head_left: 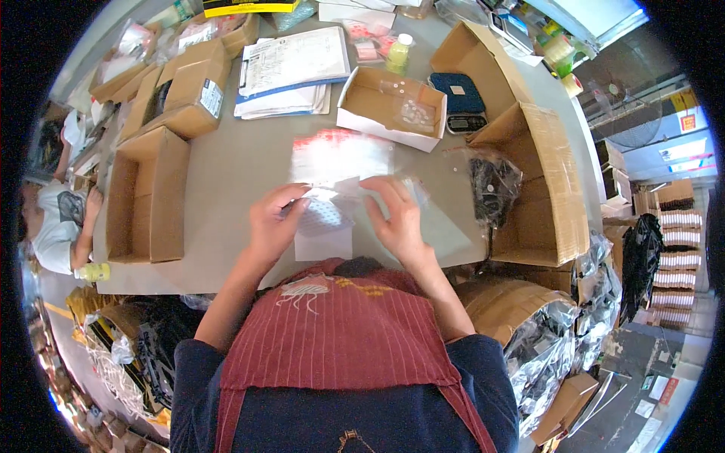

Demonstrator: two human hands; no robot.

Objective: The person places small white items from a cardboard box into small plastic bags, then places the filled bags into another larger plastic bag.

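Over the table in front of me, my left hand (273, 220) pinches the side of a small clear plastic bag (326, 214) with a pattern of small dots. My right hand (396, 219) is on the other side, its curled fingertips at the end of a small white slip (347, 186) above the bag. Glare and blur hide the exact contact there. Just beyond my hands lies a stack of clear bags with red edges (343, 153). A white sheet (324, 246) rests beneath the bag, close to my apron.
A shallow white-edged carton (391, 134) holds small clear packets. Clipboards with papers (293, 64), a bottle of yellowish liquid (399, 54) and a small scale (466, 122) stand farther back. Open cardboard boxes flank me, left (145, 198) and right (540, 189). Another person (64, 223) is at the left.
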